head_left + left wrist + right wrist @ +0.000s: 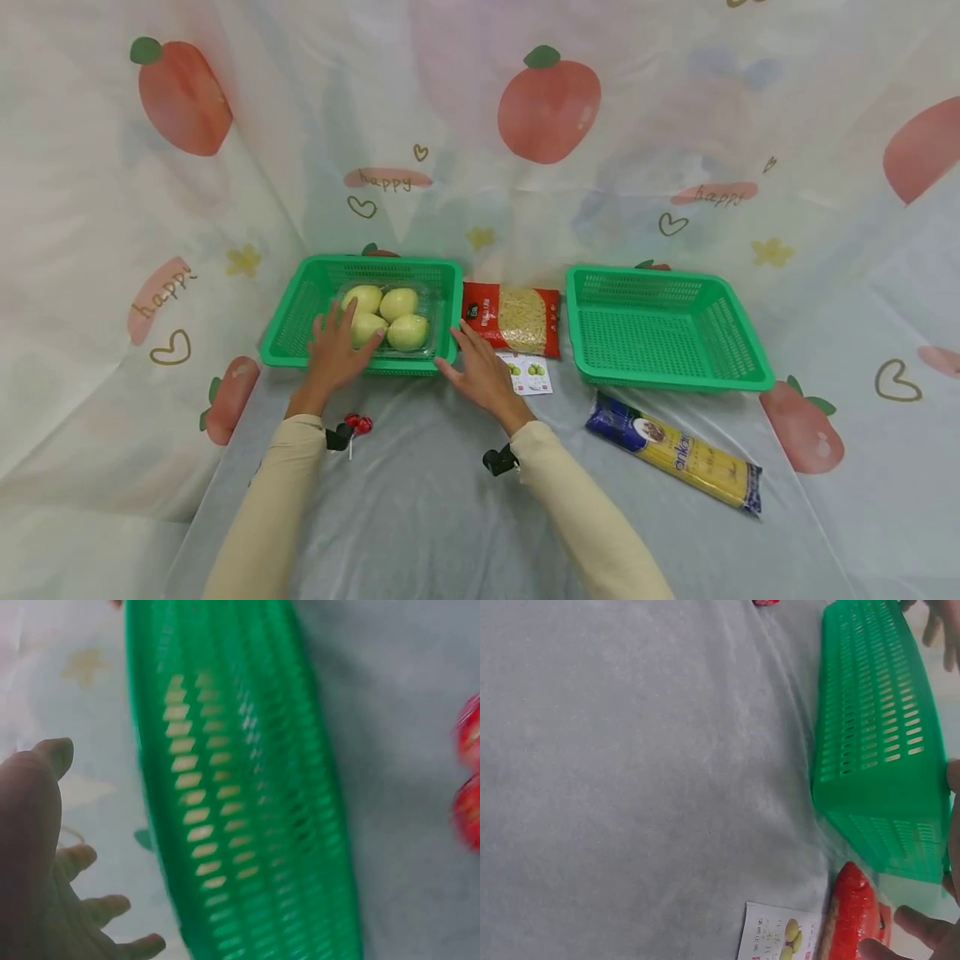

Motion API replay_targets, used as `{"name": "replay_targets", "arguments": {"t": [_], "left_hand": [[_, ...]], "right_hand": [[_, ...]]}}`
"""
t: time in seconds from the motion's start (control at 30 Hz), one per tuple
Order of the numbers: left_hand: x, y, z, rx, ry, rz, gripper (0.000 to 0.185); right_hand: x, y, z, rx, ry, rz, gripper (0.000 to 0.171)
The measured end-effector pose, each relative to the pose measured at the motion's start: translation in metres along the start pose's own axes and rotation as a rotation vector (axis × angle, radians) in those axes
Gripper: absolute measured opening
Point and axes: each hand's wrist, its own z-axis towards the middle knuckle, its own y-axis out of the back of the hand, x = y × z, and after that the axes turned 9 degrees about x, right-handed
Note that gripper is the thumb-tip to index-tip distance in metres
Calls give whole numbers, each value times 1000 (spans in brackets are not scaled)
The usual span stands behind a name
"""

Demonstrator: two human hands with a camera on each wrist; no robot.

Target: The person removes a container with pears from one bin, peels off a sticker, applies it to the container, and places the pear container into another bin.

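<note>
A green basket at the left holds a clear box of yellow-green fruit. My left hand reaches over the basket's front rim, its spread, straight fingers touching the box. In the left wrist view that hand shows palm and fingers beside the basket's slotted wall. My right hand lies flat and open at the basket's front right corner, holding nothing. In the right wrist view its fingertips sit near the basket corner and a red pasta bag.
The red pasta bag lies between the two baskets, a small fruit label card in front of it. An empty green basket stands at the right. A blue-yellow spaghetti pack lies before it. Small red objects lie by my left wrist.
</note>
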Motion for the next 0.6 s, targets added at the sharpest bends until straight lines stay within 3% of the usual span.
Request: {"name": "replay_targets", "arguments": {"t": [0.2, 0.3, 0.6], "left_hand": [[18, 29, 33, 33, -36, -130, 91], [24, 39, 47, 54, -23, -207, 85], [46, 40, 60, 160, 183, -466, 86]], "right_hand": [[2, 4, 2, -2, -4, -33, 79], [2, 6, 3, 2, -11, -46, 79], [4, 3, 1, 19, -19, -54, 80]]}}
